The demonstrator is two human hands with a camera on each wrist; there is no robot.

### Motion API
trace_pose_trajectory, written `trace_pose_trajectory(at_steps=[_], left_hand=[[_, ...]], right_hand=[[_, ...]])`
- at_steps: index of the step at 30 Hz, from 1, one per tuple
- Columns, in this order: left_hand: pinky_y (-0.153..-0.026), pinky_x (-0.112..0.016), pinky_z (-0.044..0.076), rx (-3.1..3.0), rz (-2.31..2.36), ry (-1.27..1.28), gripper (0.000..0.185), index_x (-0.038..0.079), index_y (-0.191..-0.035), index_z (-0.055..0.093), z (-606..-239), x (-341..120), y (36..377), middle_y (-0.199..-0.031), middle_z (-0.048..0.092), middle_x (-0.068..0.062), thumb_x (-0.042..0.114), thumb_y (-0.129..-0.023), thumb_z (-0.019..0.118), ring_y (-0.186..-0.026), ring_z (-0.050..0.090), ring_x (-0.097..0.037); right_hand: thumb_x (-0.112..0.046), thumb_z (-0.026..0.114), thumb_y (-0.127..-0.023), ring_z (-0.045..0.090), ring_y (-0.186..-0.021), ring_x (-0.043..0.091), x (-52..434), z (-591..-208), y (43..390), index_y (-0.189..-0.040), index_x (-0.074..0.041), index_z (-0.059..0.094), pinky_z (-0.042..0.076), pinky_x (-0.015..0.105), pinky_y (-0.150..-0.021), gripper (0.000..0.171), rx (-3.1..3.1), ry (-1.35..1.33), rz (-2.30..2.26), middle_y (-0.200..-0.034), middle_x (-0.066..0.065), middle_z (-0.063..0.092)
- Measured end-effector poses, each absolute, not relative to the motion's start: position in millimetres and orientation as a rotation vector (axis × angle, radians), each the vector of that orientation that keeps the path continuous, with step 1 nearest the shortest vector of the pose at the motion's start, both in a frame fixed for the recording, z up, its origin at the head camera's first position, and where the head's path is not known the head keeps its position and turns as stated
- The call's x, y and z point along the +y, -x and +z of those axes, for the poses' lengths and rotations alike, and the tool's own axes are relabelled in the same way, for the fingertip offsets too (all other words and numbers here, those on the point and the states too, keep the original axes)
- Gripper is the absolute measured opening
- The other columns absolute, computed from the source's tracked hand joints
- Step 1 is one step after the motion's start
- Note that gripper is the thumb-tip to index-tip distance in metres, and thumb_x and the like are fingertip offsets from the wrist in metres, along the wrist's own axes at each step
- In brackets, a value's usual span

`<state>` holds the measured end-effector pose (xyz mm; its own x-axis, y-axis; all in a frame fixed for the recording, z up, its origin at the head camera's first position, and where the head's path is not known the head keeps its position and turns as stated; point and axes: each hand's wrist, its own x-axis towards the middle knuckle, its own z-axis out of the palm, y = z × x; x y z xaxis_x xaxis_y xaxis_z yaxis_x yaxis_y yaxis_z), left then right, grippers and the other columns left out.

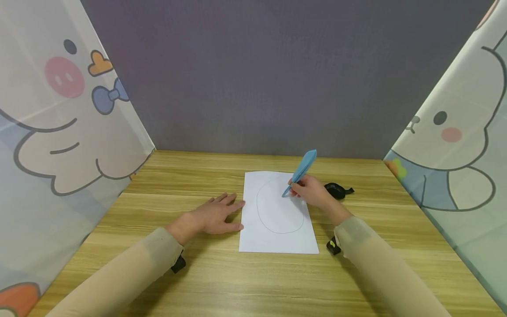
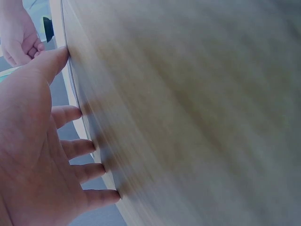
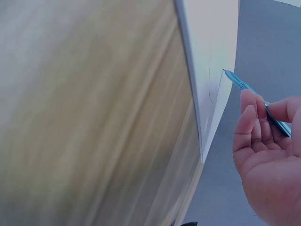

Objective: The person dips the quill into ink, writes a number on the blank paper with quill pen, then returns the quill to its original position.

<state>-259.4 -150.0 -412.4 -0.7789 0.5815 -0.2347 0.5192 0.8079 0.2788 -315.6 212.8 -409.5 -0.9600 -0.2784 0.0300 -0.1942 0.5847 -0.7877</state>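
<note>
A white sheet of paper lies upright on the wooden table, with a large thin rounded outline drawn on it. My right hand pinches a blue feather-shaped pen over the sheet's right side. The pen slants, its tip right at the paper, inside the upper part of the outline. My left hand rests palm down left of the sheet, fingers spread. Its thumb and index fingertip meet the paper's left edge; in the left wrist view the left hand's fingertips press on the tabletop.
A black rounded object with a short tail lies just right of the right hand. A dark grey panel stands behind the table. Cartoon-printed cloths hang at the left and right sides.
</note>
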Motion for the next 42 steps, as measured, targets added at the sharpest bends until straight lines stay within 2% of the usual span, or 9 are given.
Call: trace_pose_trajectory(at_steps=[11, 19, 27, 42], left_hand=[[-0.133, -0.073, 0.021, 2.68, 0.283, -0.837, 0.083, 0.023, -0.176, 0.029, -412.1, -151.0, 259.2, -0.184, 0.017, -0.019, 0.065, -0.109, 0.056, -0.17, 0.016, -0.048], [-0.132, -0.073, 0.022, 2.684, 0.277, -0.844, 0.083, 0.023, -0.176, 0.03, -413.4, -151.0, 259.6, -0.184, 0.017, -0.019, 0.065, -0.109, 0.056, -0.169, 0.017, -0.049], [-0.132, -0.074, 0.023, 2.687, 0.288, -0.853, 0.083, 0.022, -0.176, 0.031, -413.3, -150.4, 258.9, -0.183, 0.019, -0.02, 0.065, -0.109, 0.057, -0.169, 0.019, -0.049], [-0.132, -0.074, 0.024, 2.693, 0.287, -0.852, 0.083, 0.022, -0.175, 0.032, -413.8, -150.3, 259.9, -0.183, 0.02, -0.02, 0.065, -0.109, 0.057, -0.168, 0.021, -0.05]], right_hand=[[-0.023, 0.058, -0.114, 0.073, -0.094, 0.025, 199.1, -409.7, 317.4, -0.127, -0.002, 0.075, 0.06, 0.033, -0.083, 0.029, 2.731, 0.393, -1.281, -0.103, 0.011, 0.078], [-0.021, 0.058, -0.114, 0.072, -0.093, 0.024, 188.8, -407.8, 316.4, -0.128, 0.0, 0.073, 0.059, 0.032, -0.082, 0.03, 2.709, 0.407, -1.295, -0.103, 0.012, 0.078], [-0.018, 0.057, -0.114, 0.072, -0.095, 0.028, 180.8, -406.9, 315.8, -0.129, 0.003, 0.072, 0.058, 0.03, -0.082, 0.03, 2.674, 0.443, -1.312, -0.104, 0.014, 0.077], [-0.015, 0.058, -0.113, 0.074, -0.094, 0.028, 165.6, -404.4, 310.8, -0.128, 0.005, 0.073, 0.061, 0.034, -0.082, 0.029, 2.653, 0.513, -1.325, -0.101, 0.016, 0.079]])
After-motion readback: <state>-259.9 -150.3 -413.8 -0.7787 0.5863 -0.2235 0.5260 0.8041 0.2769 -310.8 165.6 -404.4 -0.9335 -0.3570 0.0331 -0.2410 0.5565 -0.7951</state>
